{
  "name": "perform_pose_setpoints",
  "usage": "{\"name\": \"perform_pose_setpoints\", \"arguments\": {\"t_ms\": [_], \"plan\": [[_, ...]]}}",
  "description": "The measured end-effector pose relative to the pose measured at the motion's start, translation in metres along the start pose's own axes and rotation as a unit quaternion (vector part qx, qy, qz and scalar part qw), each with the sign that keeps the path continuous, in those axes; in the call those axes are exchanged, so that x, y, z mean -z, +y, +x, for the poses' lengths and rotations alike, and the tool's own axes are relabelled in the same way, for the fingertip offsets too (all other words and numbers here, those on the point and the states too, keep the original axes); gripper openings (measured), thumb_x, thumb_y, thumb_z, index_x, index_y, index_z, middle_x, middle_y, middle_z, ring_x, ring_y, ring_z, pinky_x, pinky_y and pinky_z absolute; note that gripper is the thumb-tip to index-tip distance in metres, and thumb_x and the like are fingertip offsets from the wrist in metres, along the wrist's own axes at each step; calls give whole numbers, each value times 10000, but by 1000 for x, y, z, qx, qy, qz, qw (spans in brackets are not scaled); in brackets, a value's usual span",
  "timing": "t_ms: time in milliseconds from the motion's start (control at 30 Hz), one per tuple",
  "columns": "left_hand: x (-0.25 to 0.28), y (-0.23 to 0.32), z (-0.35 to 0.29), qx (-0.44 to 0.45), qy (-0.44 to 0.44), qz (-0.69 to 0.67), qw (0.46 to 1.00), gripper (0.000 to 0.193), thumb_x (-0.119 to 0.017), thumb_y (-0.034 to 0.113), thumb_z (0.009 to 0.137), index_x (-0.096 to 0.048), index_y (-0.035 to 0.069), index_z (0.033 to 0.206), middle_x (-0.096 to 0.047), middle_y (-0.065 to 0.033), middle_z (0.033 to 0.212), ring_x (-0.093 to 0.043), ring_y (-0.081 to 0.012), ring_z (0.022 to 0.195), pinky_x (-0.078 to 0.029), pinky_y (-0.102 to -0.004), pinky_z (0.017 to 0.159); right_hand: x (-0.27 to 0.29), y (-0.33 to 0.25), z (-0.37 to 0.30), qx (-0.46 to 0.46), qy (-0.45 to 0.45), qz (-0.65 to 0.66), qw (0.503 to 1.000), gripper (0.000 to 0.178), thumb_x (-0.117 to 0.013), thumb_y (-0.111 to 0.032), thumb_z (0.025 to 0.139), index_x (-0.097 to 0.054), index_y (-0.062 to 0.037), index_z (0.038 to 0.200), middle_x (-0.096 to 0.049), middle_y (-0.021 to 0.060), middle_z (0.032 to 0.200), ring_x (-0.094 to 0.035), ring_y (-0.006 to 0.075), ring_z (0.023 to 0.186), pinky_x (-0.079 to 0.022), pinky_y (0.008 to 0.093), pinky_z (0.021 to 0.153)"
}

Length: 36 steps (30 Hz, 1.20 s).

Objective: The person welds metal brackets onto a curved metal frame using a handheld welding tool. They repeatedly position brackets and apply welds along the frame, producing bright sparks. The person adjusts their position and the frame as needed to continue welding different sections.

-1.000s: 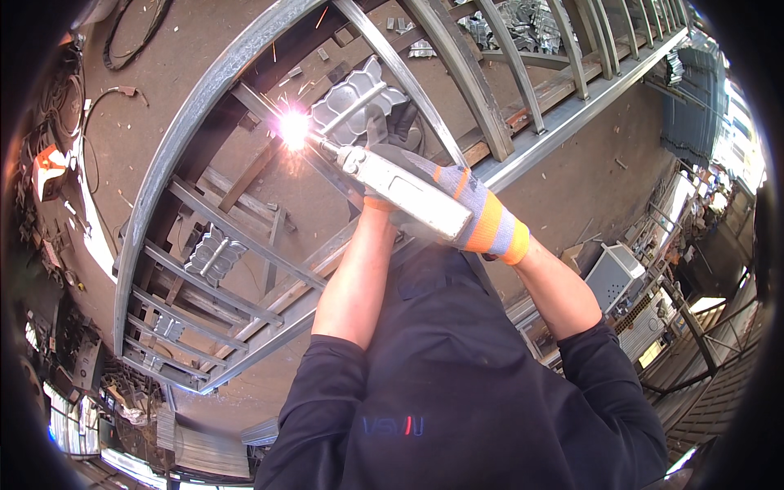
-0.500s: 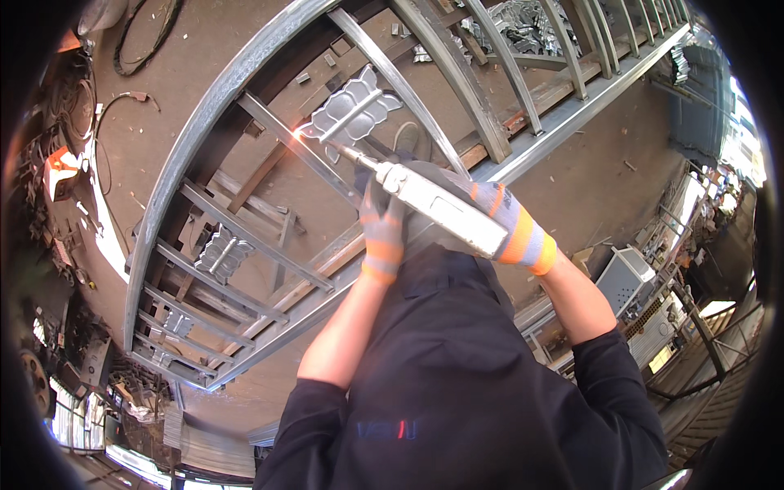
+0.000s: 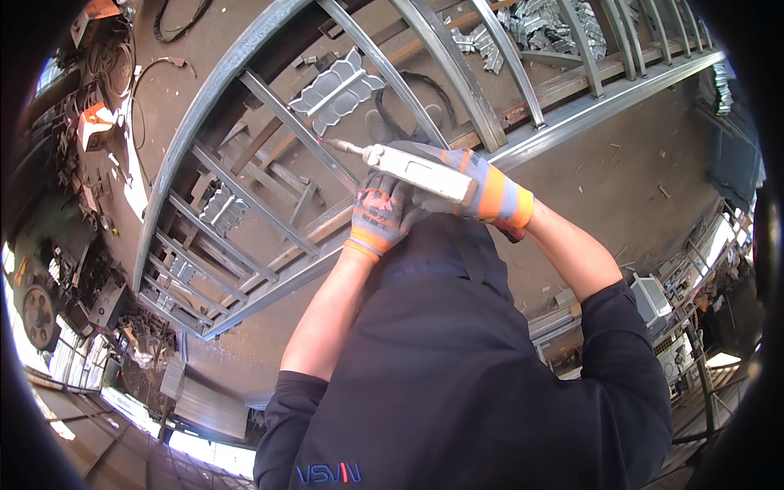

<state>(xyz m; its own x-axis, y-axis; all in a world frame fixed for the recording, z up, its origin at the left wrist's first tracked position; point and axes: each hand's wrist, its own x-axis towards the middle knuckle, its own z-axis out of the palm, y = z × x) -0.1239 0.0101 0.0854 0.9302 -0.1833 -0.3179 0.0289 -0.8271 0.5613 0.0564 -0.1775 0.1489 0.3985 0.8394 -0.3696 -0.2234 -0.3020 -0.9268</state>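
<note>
A white, box-bodied welding gun (image 3: 420, 173) points up and left across the metal frame. My right hand (image 3: 482, 184), in a grey and orange glove, is wrapped round its rear part. My left hand (image 3: 380, 208), gloved alike, is closed with its fingers curled against the gun's underside; part of its grip is hidden. The gun's thin nozzle (image 3: 341, 146) ends close to a slanting bar (image 3: 286, 118) of the frame; whether it touches cannot be told. Just beyond the nozzle, a silver leaf-shaped metal ornament (image 3: 335, 94) sits between two bars.
The curved metal frame (image 3: 196, 102) with several crossbars spans the area ahead of me. Another ornament (image 3: 222, 208) sits between bars at left. Loose silver ornaments (image 3: 563, 33) are piled at the far right. An orange and white box (image 3: 96, 126) and cables lie at left.
The bright orange glow at the bar has gone, and the nozzle has drawn back from the ornament's edge. My view has shifted, and both hands still hold the gun.
</note>
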Motion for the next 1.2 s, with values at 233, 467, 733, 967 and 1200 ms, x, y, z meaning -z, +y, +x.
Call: {"name": "perform_pose_setpoints", "arguments": {"t_ms": [233,467,733,967,1200], "plan": [[-5,-1,-1,21,-17,11,1000,610,-806,401,814,-714,87,1330,-706,-181,1320,-664,-375,1250,-523,-518,1023,-3,11,9,31,13,-10,999,734,-834,-246,942,-545,0,1570,-729,206,1401,-739,314,1264,-575,395,1048],[-8,-3,-1,-5,16,11,1000,612,-796,403,827,-724,89,1348,-700,-168,1358,-659,-368,1270,-518,-523,1025,3,4,12,33,-2,6,999,746,-839,-187,933,-537,-43,1600,-699,179,1467,-694,334,1328,-536,393,1110],[-2,1,1,52,5,-70,996,620,-794,367,845,-700,56,1373,-687,-211,1363,-663,-419,1260,-511,-524,1060,4,1,6,53,19,-30,998,721,-819,-168,929,-549,-29,1583,-740,197,1382,-743,347,1236,-573,404,1040],[-9,9,86,145,234,-889,367,408,-572,141,1114,-571,99,1520,-582,-107,1544,-563,-290,1429,-418,-517,1231,22,-10,-32,32,116,-86,989,687,-839,-83,893,-575,14,1519,-747,166,1289,-752,311,1088,-600,392,919],[18,-13,125,249,314,-860,316,343,-789,302,1031,-658,107,1280,-744,-116,1230,-726,-306,1137,-614,-481,996,29,-24,-54,15,137,-143,980,622,-761,71,902,-599,6,1498,-746,111,1293,-760,180,1120,-627,321,963]]}}
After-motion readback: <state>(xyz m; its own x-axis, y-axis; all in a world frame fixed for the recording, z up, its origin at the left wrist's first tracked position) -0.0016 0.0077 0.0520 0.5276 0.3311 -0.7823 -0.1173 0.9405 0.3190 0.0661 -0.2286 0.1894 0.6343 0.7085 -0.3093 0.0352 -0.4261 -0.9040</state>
